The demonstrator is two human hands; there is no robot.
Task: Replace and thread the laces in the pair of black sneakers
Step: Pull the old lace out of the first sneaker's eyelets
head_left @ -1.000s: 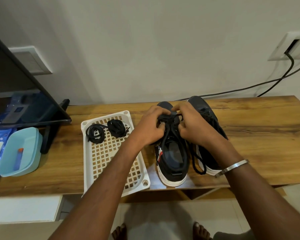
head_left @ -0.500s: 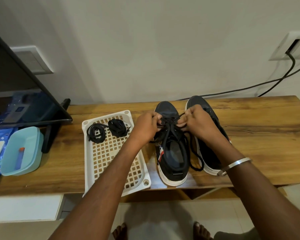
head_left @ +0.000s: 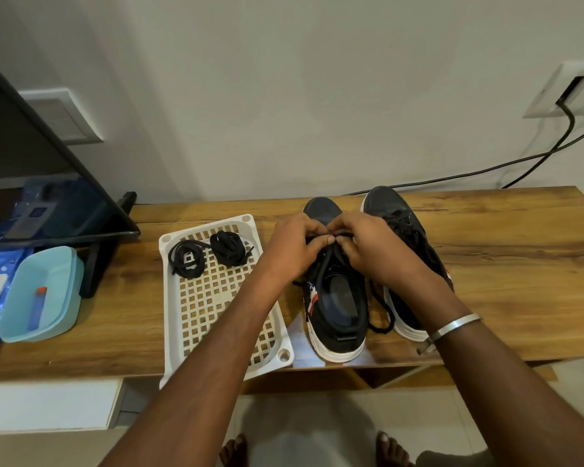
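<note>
Head view: both hands have closed back in over the lace row of the left sneaker (head_left: 334, 298), after being spread apart half a second ago. Left hand (head_left: 292, 247) and right hand (head_left: 373, 249) each have their grip pinched on the black lace (head_left: 331, 234), fingertips nearly touching. Looks like a crossing being cinched or fed. The right sneaker (head_left: 398, 224) stands just beside on the worktop (head_left: 503, 281); spare laces (head_left: 206, 252) lie in the white basket tray (head_left: 213, 308).

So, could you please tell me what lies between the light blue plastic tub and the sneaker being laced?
In the head view, the white lattice plastic tray lies between them, holding two black lace bundles.
</note>
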